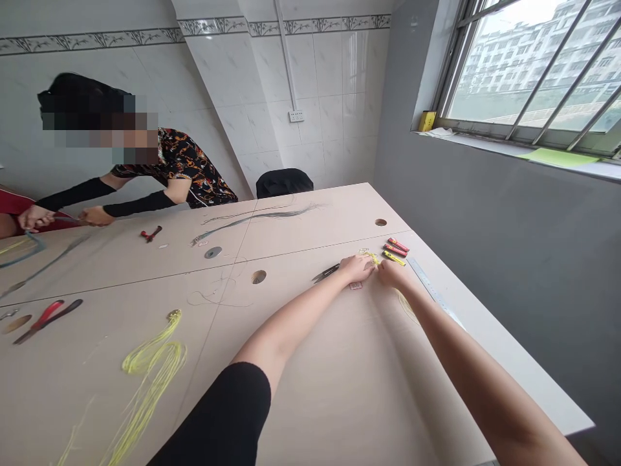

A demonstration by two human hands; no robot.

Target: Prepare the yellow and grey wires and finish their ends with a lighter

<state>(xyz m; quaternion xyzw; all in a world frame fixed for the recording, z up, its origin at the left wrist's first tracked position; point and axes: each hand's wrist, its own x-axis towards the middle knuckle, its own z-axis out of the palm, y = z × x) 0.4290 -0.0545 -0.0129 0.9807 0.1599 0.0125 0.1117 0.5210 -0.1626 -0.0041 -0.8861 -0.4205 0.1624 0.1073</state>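
My left hand [358, 266] and my right hand [391, 274] nearly meet at the far right of the table. Both look closed on a small bundle of yellow cord [372, 256], though the fingertips are small and partly covered. A loop of thin yellow cord [407, 305] shows beside my right forearm. Dark-handled snips [326, 273] lie to the left of my left hand, and a small red-edged label [356, 285] lies just below it. Past my right hand are several small red and yellow sticks [396, 250], whose kind I cannot make out. A steel ruler [429, 285] lies right of them.
A long yellow cord bundle [155, 362] lies at left, near red-handled pliers [46, 320]. Grey-blue cords [252, 219] and smaller red pliers [151, 233] lie farther back. The table [310, 362] has round holes. Across it, a co-worker [189, 165] handles blue cord.
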